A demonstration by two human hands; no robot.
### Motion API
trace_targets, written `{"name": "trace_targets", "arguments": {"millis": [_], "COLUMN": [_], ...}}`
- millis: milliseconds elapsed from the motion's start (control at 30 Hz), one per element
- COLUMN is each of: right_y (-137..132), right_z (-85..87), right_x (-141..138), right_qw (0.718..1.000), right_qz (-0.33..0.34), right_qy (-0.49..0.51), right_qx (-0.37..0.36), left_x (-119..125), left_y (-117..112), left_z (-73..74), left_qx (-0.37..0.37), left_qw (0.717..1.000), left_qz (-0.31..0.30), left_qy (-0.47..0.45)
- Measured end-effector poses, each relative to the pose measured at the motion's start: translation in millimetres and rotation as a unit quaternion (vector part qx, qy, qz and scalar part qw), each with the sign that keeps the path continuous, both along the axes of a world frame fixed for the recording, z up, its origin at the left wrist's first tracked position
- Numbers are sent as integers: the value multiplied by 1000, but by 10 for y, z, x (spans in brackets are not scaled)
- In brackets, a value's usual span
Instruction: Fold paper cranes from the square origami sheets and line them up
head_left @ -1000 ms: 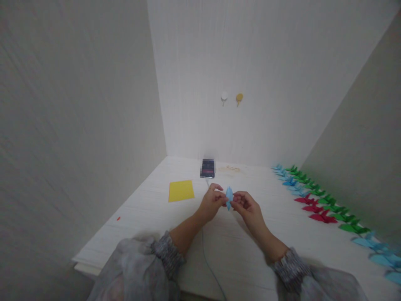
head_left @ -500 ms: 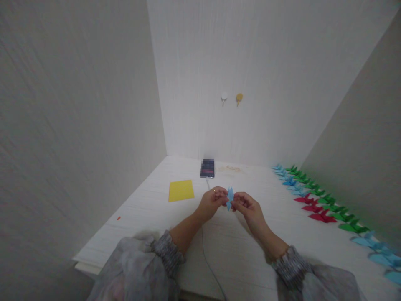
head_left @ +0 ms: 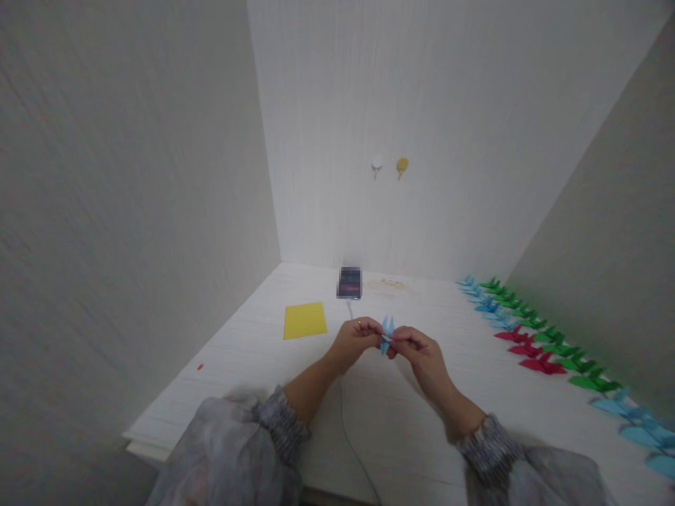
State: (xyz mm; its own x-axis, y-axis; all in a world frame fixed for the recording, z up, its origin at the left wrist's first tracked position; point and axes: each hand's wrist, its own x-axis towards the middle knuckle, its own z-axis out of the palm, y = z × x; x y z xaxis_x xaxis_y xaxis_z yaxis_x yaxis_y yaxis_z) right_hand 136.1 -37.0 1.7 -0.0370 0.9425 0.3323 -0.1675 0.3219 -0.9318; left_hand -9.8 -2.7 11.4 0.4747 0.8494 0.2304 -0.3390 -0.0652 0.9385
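A small light-blue folded paper (head_left: 387,327) is held above the table between my two hands, its two pointed tips sticking up and another part hanging below. My left hand (head_left: 358,342) pinches its left side between thumb and fingers. On the opposite side, the thumb and fingers of my right hand (head_left: 418,349) grip its middle. My fingertips hide part of the folds. A yellow square of paper (head_left: 305,320) lies flat to the left of my left hand.
Rows of folded paper cranes in green (head_left: 553,336), red (head_left: 542,364) and blue (head_left: 646,435) line the table's right side. A phone (head_left: 349,282) with a cable (head_left: 349,436) lies near the back wall. An orange scrap (head_left: 200,367) sits at left. Two hooks (head_left: 402,164) hang on the wall.
The blue paper's upper tips have spread apart, and a pale fold now shows across its middle. My right fingers have closed in on it. The other things have stayed put.
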Motion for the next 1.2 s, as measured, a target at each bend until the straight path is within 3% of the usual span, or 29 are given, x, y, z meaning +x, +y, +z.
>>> {"name": "trace_targets", "arguments": {"millis": [300,567,700,933,1200], "right_y": [-21,-26,-18,-23,-2], "right_z": [32,21,13,28,32], "right_x": [-2,22,36,56,-33], "right_qw": [999,992,983,968,990], "right_qz": [-1,-32,-43,-45,-80], "right_qy": [-3,-104,-148,-207,-103], "right_qx": [38,68,98,131,53], "left_x": [2,-3,-1,-7,29], "left_y": [-32,-17,-2,41,34], "left_z": [40,24,9,-70,-32], "left_qx": [2,-17,-51,-34,-18], "left_qw": [1000,999,999,998,998], "left_qz": [-12,31,15,28,55], "left_qy": [-15,27,12,41,13]}}
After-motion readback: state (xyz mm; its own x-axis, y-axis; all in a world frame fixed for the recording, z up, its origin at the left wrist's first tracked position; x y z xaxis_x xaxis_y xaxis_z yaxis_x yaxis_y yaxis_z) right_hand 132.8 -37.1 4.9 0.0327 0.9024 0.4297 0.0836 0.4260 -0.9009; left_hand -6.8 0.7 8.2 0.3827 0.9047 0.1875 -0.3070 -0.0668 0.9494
